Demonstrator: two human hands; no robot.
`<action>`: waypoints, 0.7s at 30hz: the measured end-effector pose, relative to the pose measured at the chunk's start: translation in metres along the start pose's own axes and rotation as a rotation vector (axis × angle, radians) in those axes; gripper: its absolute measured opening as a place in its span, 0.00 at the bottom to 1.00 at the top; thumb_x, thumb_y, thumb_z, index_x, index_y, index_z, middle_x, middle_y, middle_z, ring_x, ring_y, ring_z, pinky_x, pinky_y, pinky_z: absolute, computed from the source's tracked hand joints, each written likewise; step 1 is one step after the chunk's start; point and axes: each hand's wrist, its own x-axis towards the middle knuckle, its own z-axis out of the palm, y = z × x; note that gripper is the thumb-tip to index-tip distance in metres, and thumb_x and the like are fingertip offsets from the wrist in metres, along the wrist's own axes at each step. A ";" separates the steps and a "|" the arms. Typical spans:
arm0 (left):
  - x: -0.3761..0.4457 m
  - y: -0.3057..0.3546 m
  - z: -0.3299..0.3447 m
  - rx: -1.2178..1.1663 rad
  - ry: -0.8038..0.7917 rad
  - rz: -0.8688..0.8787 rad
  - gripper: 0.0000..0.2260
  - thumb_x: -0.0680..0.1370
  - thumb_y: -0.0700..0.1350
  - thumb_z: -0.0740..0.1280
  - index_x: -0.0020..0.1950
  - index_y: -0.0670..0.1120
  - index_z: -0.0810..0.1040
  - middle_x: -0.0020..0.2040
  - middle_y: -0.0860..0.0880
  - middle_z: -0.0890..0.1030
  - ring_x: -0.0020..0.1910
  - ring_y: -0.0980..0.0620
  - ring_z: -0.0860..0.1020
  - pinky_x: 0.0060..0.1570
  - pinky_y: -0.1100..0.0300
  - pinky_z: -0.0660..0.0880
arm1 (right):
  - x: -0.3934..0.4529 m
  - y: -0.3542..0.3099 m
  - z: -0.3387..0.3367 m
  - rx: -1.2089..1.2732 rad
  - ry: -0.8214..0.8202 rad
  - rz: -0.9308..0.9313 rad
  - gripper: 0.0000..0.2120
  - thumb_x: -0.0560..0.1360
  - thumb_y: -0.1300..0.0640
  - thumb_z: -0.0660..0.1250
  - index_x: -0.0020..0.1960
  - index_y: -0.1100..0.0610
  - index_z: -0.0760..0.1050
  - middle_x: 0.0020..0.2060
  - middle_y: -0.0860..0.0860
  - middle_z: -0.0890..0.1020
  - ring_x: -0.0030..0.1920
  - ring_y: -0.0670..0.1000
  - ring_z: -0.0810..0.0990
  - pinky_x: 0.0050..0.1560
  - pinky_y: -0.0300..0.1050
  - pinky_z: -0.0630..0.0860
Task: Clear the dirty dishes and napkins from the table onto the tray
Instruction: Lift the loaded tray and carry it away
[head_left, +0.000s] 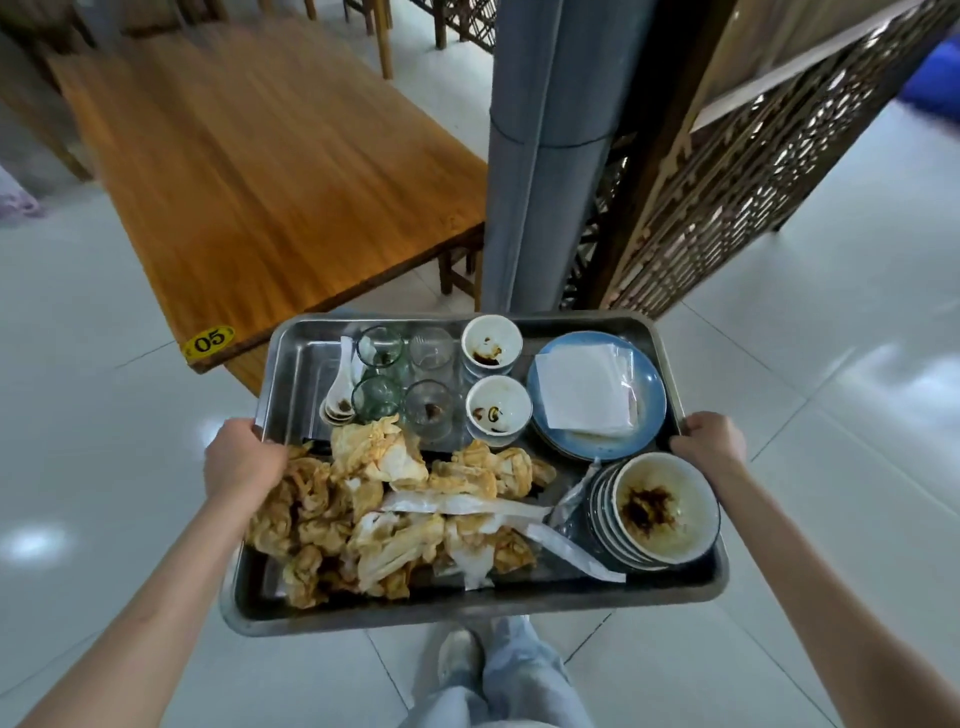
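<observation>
L hand (241, 460) grips tray (291, 364) edge | R hand (709, 441) grips opp. edge

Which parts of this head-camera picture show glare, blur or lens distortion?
Head view: glare patches on the glossy floor tiles; motion blur on the lattice screen and blue object at upper right; wide-angle bending of the pillar and table; the tray and both hands stay fairly sharp.
</observation>
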 end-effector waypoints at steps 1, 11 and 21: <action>-0.003 0.004 0.000 0.003 -0.010 0.016 0.06 0.72 0.34 0.66 0.48 0.37 0.78 0.40 0.39 0.77 0.38 0.42 0.70 0.39 0.53 0.68 | -0.006 0.008 -0.005 0.007 0.014 0.022 0.05 0.66 0.68 0.66 0.32 0.62 0.72 0.27 0.55 0.70 0.29 0.53 0.67 0.26 0.37 0.62; -0.050 0.065 0.020 0.067 -0.170 0.207 0.13 0.75 0.34 0.65 0.60 0.35 0.74 0.56 0.35 0.78 0.55 0.36 0.76 0.47 0.49 0.71 | -0.066 0.095 -0.060 0.139 0.106 0.292 0.09 0.68 0.68 0.65 0.31 0.59 0.70 0.27 0.54 0.69 0.29 0.50 0.66 0.26 0.39 0.61; -0.094 0.161 0.075 0.148 -0.312 0.430 0.10 0.74 0.35 0.65 0.55 0.38 0.78 0.51 0.36 0.80 0.52 0.37 0.77 0.47 0.50 0.73 | -0.106 0.197 -0.123 0.189 0.192 0.521 0.04 0.67 0.66 0.66 0.41 0.65 0.78 0.34 0.59 0.76 0.36 0.56 0.72 0.31 0.43 0.66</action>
